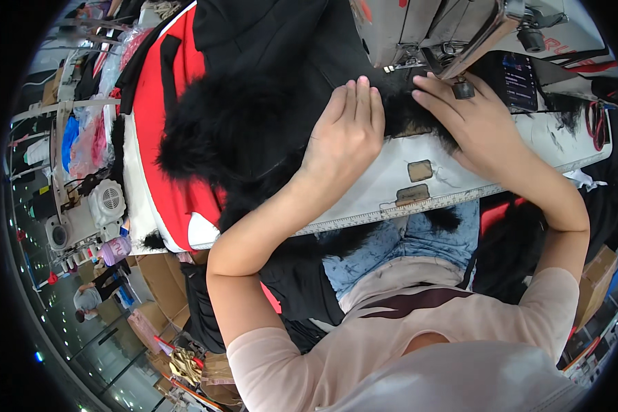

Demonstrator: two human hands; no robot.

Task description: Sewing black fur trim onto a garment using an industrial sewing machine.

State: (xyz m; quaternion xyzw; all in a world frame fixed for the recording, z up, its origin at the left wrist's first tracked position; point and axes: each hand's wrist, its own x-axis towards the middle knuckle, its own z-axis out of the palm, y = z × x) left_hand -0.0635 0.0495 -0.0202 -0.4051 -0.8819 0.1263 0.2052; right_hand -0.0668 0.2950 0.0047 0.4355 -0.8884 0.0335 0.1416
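My left hand (347, 130) lies on a black garment (309, 65), fingers stretched out side by side toward the presser foot of a sewing machine (426, 31). To the right of the foot, my right hand (477, 123) rests with its fingers extended over black material with a furry edge; its thumb is hidden beneath. The garment carries thick black fur trim (226, 123), bunched to the left of my left hand. Part of the cloth runs in under the machine head, where the needle point is hard to make out.
A measuring tape strip (405, 208) lines the white table's front edge. Red cloth (185, 89) lies at the left. A phone with a lit screen (520, 81) and red-handled scissors (597, 127) are at the right. Cardboard boxes (161, 288) and a distant person (89, 299) are at lower left.
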